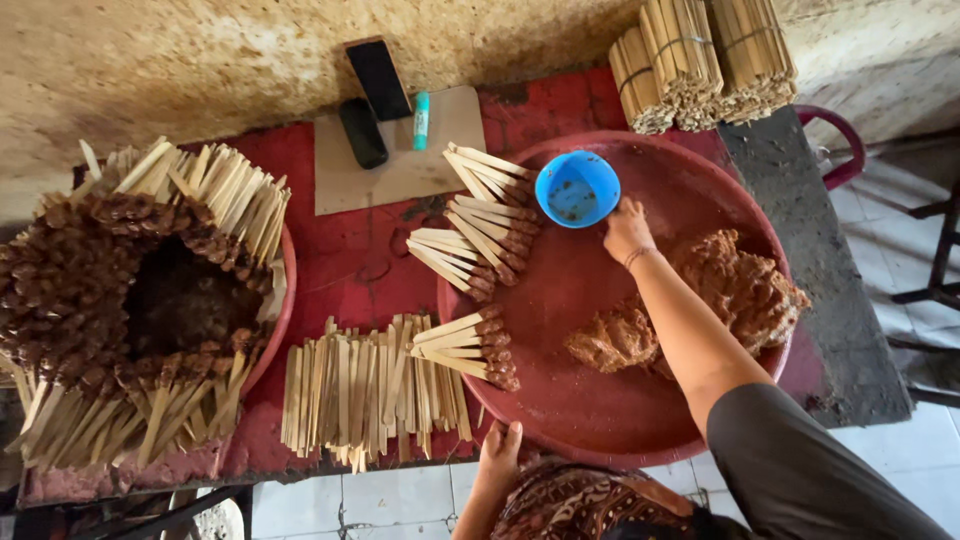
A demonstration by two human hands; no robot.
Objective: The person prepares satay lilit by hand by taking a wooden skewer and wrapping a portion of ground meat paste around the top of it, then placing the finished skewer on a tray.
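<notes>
The right hand (627, 226) reaches to the far side of the round red tray (560, 400), fingers curled at the blue bowl (577, 188); whether it grips the upright, upward-opening bowl cannot be told. The left hand (499, 452) rests open on the tray's near rim.

The big round tray (560, 400) looks like smooth, matt red plastic, and the small blue bowl (577, 187) is glossy plastic. The loose sticks (370, 390) and tied bundles (700, 60) are pale, dry wood. The minced meat (740, 290) looks coarse and moist. The table (340, 260) has worn, rough red paint.
</notes>
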